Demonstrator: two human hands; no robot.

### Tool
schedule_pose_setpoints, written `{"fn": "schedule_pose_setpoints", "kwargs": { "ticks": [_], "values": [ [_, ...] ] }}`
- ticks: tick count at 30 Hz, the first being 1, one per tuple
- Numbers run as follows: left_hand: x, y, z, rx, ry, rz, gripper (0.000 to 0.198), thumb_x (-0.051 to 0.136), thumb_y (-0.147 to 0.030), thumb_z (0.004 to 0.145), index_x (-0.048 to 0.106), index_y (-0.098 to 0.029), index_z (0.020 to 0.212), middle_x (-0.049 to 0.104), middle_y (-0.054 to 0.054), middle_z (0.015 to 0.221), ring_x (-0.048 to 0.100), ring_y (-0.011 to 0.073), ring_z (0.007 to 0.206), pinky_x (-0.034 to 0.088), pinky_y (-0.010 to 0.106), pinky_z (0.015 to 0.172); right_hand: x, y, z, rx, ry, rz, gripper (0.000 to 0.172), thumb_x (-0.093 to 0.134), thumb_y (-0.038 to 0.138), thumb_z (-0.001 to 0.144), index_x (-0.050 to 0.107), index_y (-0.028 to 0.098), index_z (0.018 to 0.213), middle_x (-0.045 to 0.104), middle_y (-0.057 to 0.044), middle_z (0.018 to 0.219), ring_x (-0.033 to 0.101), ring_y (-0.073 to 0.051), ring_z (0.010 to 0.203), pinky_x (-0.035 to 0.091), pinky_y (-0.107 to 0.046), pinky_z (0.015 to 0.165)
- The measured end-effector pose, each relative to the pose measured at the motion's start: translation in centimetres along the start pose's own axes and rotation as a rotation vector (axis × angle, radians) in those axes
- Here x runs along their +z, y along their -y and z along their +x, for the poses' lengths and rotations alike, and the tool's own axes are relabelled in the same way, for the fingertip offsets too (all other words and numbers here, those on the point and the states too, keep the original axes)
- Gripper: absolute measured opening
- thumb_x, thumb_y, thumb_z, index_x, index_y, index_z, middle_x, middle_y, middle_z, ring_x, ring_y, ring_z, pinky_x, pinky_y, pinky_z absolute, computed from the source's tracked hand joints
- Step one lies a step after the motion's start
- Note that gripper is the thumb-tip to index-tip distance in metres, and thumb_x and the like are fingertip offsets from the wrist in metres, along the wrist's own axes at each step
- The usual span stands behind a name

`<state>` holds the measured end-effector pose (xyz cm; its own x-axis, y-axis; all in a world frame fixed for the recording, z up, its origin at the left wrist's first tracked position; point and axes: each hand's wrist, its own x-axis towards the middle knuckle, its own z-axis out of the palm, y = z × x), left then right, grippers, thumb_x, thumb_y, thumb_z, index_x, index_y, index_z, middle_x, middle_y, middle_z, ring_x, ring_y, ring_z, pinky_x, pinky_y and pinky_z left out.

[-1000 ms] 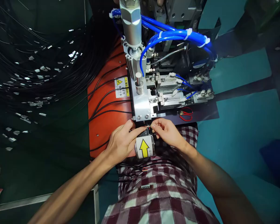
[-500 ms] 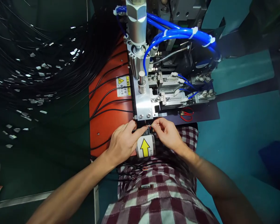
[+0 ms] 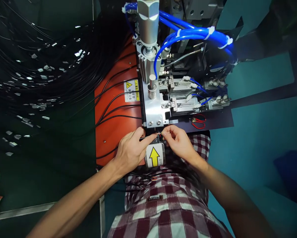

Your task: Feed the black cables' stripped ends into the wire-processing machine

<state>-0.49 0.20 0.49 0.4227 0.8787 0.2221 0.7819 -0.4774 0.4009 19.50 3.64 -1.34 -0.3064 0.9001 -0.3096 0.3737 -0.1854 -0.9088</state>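
Note:
My left hand [image 3: 130,147] is closed at the front end of the machine, its thumb stretched along a black cable [image 3: 110,153] that runs under the hand from the left. Facing it, my right hand [image 3: 179,142] pinches at the cable's thin coloured wires [image 3: 159,134], where a bit of red and white shows. The fingertips nearly meet just below the silver metal block [image 3: 153,112]. Directly beneath the wires sits a dark fixture, partly covered by my fingers. A white label with a yellow arrow [image 3: 154,157] lies between my wrists.
Several black cables cross the orange plate [image 3: 118,129] on the left, with a large bundle of black cables [image 3: 89,66] beyond. Pneumatic cylinders [image 3: 183,107] and blue hoses [image 3: 195,34] stand at the back. Red-handled snips [image 3: 198,121] lie to the right. Cable ends rest on my checked apron [image 3: 163,195].
The view has shifted slightly, so the machine appears a little farther right. Both hands stay nearly in place at the wires.

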Motion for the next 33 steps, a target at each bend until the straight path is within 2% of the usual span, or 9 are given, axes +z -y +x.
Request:
{"fn": "schedule_pose_setpoints", "kwargs": {
  "ticks": [3,6,8,12,13,18,24,28,33],
  "values": [
    [0.0,-0.1,0.0,-0.004,0.025,0.037,0.036,0.046,-0.011,0.087,0.067,-0.019,0.114,0.048,0.005,0.081,0.051,0.0163,0.071,0.043,0.026,0.06,0.0,-0.1,0.3,0.039,0.012,0.039,0.02,0.054,0.036,0.088,0.058,0.017,0.082,0.056,0.001,0.066,0.048,-0.011,0.054,0.039,-0.022,0.049],
    [-0.1,-0.1,0.0,0.014,0.018,0.089,0.035,0.045,-0.013,0.088,0.066,-0.02,0.115,0.048,0.005,0.081,0.049,0.0167,0.069,0.041,0.026,0.058,-0.1,0.0,0.5,0.12,0.098,0.159,0.021,0.054,0.037,0.087,0.056,0.017,0.082,0.056,0.002,0.066,0.047,-0.009,0.048,0.038,-0.022,0.046],
    [-0.1,-0.2,0.0,0.028,0.019,0.13,0.034,0.045,-0.014,0.088,0.066,-0.021,0.114,0.049,0.005,0.081,0.047,0.0168,0.068,0.039,0.026,0.057,-0.1,0.4,0.5,0.124,0.124,0.162,0.02,0.052,0.036,0.088,0.055,0.016,0.081,0.056,0.002,0.065,0.047,-0.009,0.047,0.038,-0.022,0.045],
    [-0.2,-0.3,0.1,0.04,0.029,0.19,0.034,0.046,-0.015,0.089,0.066,-0.021,0.115,0.05,0.006,0.081,0.046,0.0173,0.067,0.038,0.027,0.057,-0.1,1.0,0.1,-0.038,-0.048,-0.112,0.016,0.052,0.029,0.088,0.058,0.017,0.08,0.059,-0.001,0.07,0.051,-0.012,0.059,0.039,-0.024,0.054],
    [-0.2,-0.4,0.1,0.041,0.026,0.195,0.034,0.046,-0.015,0.089,0.067,-0.021,0.115,0.051,0.006,0.08,0.046,0.0173,0.067,0.038,0.027,0.057,-0.2,1.0,0.1,-0.036,-0.047,-0.109,0.016,0.053,0.03,0.088,0.058,0.017,0.079,0.058,-0.001,0.07,0.051,-0.012,0.059,0.039,-0.024,0.054],
    [-0.3,-0.4,0.2,0.037,0.014,0.161,0.034,0.045,-0.014,0.089,0.068,-0.02,0.113,0.051,0.006,0.08,0.048,0.017,0.068,0.04,0.027,0.057,-0.2,0.3,0.9,0.171,0.193,0.317,0.024,0.056,0.039,0.085,0.053,0.016,0.075,0.053,0.003,0.064,0.046,-0.007,0.044,0.035,-0.022,0.046],
    [-0.3,-0.4,0.2,0.013,0.033,0.105,0.033,0.044,-0.016,0.09,0.069,-0.018,0.113,0.051,0.007,0.081,0.05,0.0168,0.069,0.041,0.026,0.058,-0.1,-0.4,1.0,0.134,0.216,0.414,0.026,0.058,0.04,0.085,0.052,0.017,0.075,0.051,0.005,0.055,0.048,-0.008,0.047,0.038,-0.023,0.053],
    [-0.2,-0.3,0.1,0.012,0.028,0.092,0.035,0.043,-0.014,0.091,0.069,-0.018,0.113,0.051,0.008,0.083,0.051,0.0172,0.071,0.041,0.026,0.06,0.1,-0.7,0.9,0.125,0.212,0.45,0.025,0.058,0.039,0.085,0.051,0.017,0.077,0.052,0.005,0.059,0.05,-0.008,0.048,0.039,-0.023,0.053],
    [-0.1,-0.1,0.0,0.018,0.029,0.079,0.035,0.042,-0.016,0.091,0.068,-0.018,0.115,0.05,0.007,0.083,0.049,0.017,0.07,0.04,0.027,0.058,0.3,-1.2,0.7,0.068,0.16,0.368,0.019,0.053,0.035,0.09,0.052,0.018,0.083,0.052,0.005,0.061,0.052,-0.009,0.05,0.041,-0.023,0.054]
  ]
}}
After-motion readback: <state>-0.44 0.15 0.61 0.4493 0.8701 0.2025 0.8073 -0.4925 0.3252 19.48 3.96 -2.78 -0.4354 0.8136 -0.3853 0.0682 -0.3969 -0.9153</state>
